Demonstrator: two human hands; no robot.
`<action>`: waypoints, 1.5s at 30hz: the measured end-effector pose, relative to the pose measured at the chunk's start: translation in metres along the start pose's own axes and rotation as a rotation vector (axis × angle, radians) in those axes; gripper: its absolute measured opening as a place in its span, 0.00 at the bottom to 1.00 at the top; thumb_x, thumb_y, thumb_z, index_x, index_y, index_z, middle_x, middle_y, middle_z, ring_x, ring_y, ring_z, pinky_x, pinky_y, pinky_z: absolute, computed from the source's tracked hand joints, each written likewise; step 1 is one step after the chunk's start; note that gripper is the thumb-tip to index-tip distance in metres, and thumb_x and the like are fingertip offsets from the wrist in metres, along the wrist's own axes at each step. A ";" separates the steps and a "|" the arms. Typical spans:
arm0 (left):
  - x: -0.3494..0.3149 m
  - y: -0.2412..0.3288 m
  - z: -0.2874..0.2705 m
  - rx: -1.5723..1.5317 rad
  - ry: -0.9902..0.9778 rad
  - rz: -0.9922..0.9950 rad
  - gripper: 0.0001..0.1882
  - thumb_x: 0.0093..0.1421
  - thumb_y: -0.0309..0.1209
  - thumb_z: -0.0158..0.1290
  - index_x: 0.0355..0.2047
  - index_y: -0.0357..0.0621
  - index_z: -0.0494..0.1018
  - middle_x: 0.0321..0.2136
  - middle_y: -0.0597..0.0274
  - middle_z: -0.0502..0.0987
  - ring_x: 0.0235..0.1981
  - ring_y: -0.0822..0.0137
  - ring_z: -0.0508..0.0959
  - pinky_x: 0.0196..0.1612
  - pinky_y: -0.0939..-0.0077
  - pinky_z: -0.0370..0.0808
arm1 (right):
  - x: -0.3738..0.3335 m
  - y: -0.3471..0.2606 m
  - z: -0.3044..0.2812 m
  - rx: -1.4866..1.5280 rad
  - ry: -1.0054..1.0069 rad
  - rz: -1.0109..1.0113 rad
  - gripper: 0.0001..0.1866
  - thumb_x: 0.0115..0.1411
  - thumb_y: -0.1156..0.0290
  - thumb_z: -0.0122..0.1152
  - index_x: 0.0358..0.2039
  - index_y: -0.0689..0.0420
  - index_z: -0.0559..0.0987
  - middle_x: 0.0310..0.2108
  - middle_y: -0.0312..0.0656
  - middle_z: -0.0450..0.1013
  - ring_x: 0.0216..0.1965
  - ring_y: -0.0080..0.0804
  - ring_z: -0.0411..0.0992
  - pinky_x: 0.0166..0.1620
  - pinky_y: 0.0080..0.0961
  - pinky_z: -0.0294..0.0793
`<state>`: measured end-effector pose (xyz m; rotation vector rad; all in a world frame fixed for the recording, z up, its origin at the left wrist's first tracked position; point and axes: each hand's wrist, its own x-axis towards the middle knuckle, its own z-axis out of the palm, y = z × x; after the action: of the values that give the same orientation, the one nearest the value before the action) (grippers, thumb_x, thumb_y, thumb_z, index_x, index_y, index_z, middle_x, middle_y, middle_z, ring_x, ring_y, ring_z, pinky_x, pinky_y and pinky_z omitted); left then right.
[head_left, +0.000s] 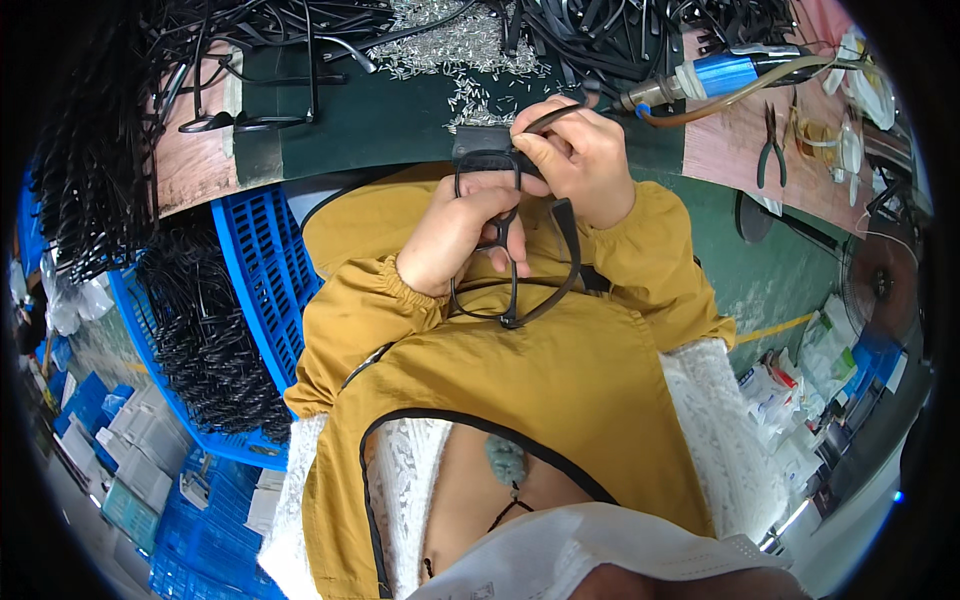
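The black glasses frame point(503, 232) is held at the near edge of the dark green mat point(380, 120), its front's long axis running from the mat toward the mustard smock point(560, 400); the left hand point(465, 228) is curled round the front; the right hand point(580, 160), nearer the mat, pinches the mat-side temple arm point(550, 118); the other temple arm point(572, 250) curves back toward the mat, ungripped; silvery pins point(430, 45) lie on the mat.
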<state>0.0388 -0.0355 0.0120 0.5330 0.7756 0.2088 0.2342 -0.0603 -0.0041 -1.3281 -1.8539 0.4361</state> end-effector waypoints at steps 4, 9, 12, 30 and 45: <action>-0.007 0.011 -0.003 0.027 -0.044 0.092 0.22 0.70 0.35 0.43 0.57 0.32 0.72 0.19 0.54 0.77 0.20 0.62 0.81 0.21 0.79 0.74 | -0.013 -0.020 -0.015 0.040 0.126 0.092 0.07 0.59 0.79 0.66 0.39 0.63 0.81 0.37 0.44 0.78 0.35 0.34 0.78 0.34 0.27 0.79; -0.001 0.029 0.002 0.109 0.042 0.296 0.32 0.72 0.35 0.46 0.71 0.35 0.56 0.31 0.51 0.81 0.24 0.63 0.82 0.23 0.78 0.78 | -0.007 0.013 -0.070 0.183 1.108 0.205 0.18 0.76 0.68 0.44 0.56 0.69 0.72 0.47 0.48 0.78 0.46 0.33 0.77 0.50 0.30 0.77; 0.008 0.032 0.007 0.135 -0.090 0.273 0.33 0.71 0.37 0.48 0.71 0.34 0.55 0.34 0.53 0.81 0.24 0.65 0.82 0.23 0.79 0.77 | 0.014 0.054 -0.076 0.531 0.853 0.290 0.25 0.77 0.57 0.44 0.61 0.68 0.68 0.52 0.49 0.75 0.47 0.40 0.76 0.53 0.36 0.76; -0.006 -0.008 0.015 -0.308 0.053 -0.255 0.23 0.67 0.40 0.55 0.60 0.44 0.72 0.21 0.66 0.74 0.19 0.74 0.73 0.22 0.83 0.68 | 0.093 0.040 -0.027 1.348 0.585 0.086 0.14 0.74 0.52 0.51 0.39 0.49 0.71 0.25 0.31 0.63 0.18 0.19 0.58 0.19 0.16 0.57; 0.009 -0.032 0.003 -0.487 0.010 -0.182 0.13 0.72 0.43 0.51 0.52 0.55 0.74 0.20 0.72 0.72 0.17 0.79 0.66 0.19 0.82 0.60 | 0.031 -0.008 -0.007 1.247 0.440 0.152 0.15 0.65 0.66 0.68 0.42 0.54 0.69 0.20 0.40 0.67 0.17 0.28 0.67 0.21 0.25 0.67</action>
<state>0.0472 -0.0609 -0.0086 0.0011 0.7462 0.2224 0.2304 -0.0364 0.0181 -0.5867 -0.7814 1.0469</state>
